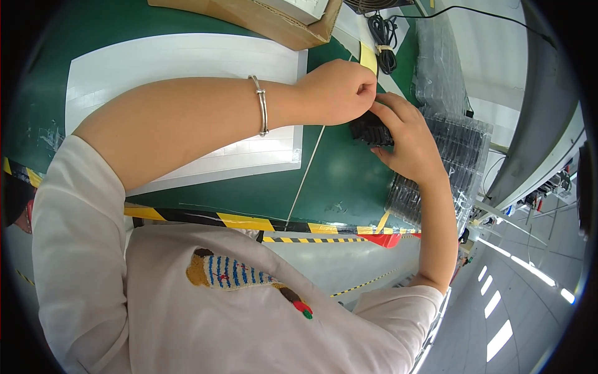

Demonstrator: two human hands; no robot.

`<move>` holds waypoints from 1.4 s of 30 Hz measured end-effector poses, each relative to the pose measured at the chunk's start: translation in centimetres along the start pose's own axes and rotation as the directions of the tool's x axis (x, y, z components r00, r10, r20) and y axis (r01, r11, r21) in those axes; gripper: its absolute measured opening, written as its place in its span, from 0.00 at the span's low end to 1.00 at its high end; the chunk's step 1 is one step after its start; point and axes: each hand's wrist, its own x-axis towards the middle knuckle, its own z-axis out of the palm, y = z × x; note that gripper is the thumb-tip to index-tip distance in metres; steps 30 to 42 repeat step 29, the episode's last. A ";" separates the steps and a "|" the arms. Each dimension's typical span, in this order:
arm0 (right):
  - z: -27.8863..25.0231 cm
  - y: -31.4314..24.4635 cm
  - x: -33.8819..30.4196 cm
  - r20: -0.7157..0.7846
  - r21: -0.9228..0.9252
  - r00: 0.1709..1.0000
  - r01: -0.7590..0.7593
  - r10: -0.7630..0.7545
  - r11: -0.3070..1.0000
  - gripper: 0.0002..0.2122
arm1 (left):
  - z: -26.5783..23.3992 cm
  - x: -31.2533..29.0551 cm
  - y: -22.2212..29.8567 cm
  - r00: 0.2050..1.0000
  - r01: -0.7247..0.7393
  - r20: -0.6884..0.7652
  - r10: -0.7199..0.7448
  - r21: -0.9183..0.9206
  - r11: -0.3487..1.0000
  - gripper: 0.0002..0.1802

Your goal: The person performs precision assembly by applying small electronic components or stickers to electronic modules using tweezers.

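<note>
My left hand (339, 92), with a silver bangle on its wrist, reaches across to the right over the green table. Its fingers are curled closed, and their tips are hidden beside my right hand. A black ribbed block (372, 131), perhaps several small parts together, sits under both hands. My right hand (408, 138) grips it from the right, thumb at the near side and fingers at the far side. Just beyond the left hand lies a yellow strip (368, 58). Clear plastic trays (458, 143) holding dark parts stand right of my right hand.
A white sheet (187, 57) lies under my left forearm. Farther back are a cardboard box (249, 20) and a coiled black cable (385, 43). More clear plastic trays (439, 65) are stacked at the far right. Yellow-black tape (244, 222) lines the table's near edge.
</note>
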 end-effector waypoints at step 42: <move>2.8 1.7 -3.2 -0.137 0.296 0.991 0.040 0.001 0.954 0.21 | 0.3 0.8 1.7 0.983 0.169 0.107 -0.151 -0.187 0.968 0.06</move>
